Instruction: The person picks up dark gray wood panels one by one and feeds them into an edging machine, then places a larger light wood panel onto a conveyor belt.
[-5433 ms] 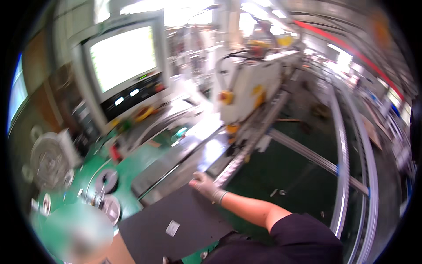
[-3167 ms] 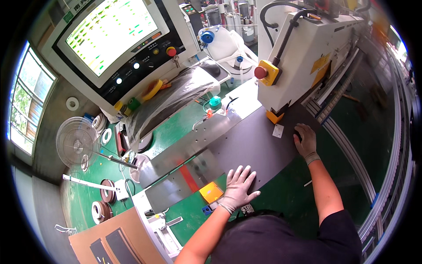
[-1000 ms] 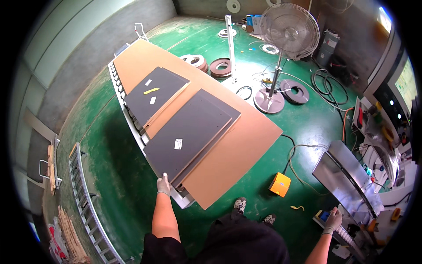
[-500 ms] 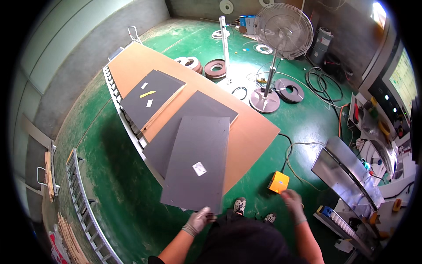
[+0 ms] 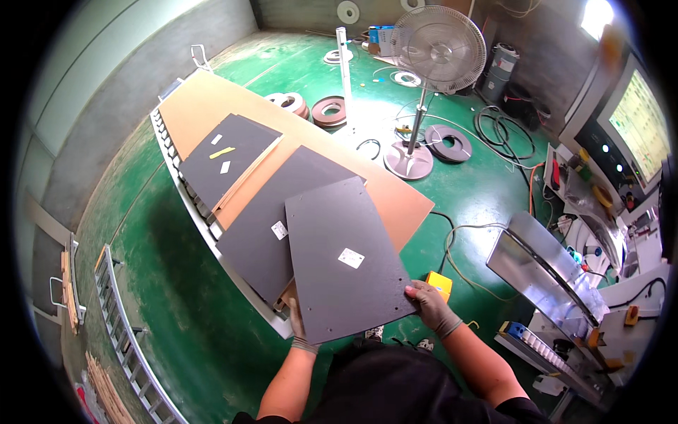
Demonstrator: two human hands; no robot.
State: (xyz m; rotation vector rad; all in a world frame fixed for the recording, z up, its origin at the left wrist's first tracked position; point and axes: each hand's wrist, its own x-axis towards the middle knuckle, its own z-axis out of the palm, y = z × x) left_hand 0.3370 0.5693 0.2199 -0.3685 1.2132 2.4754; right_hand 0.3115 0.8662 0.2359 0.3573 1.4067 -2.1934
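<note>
A dark grey rectangular panel (image 5: pixel 339 219) with a white label and small holes near its edges is tilted in front of me. My right hand (image 5: pixel 431 307), gloved with bare fingertips, grips its right edge near the lower corner, thumb on top. At the lower left edge, my left hand (image 5: pixel 299 326) holds the same panel, with its fingers partly hidden. Behind it, another dark grey panel (image 5: pixel 251 244) with a white label lies on a brown board (image 5: pixel 392 205). Farther along the board is a stack of grey panels (image 5: pixel 229 162) with white labels and a yellow strip.
A pedestal fan (image 5: pixel 438 53) stands beyond the board, near coils of edge strip (image 5: pixel 328 112). An orange-yellow box (image 5: pixel 439 284) sits on the green floor beyond my right hand. Machinery with a screen (image 5: pixel 639 131) is at right; a metal roller frame (image 5: pixel 123 336) is at left.
My right hand has come from the right onto the panel's edge. My left hand has moved up its left side. The panel has turned and shifted right, uncovering another labelled panel.
</note>
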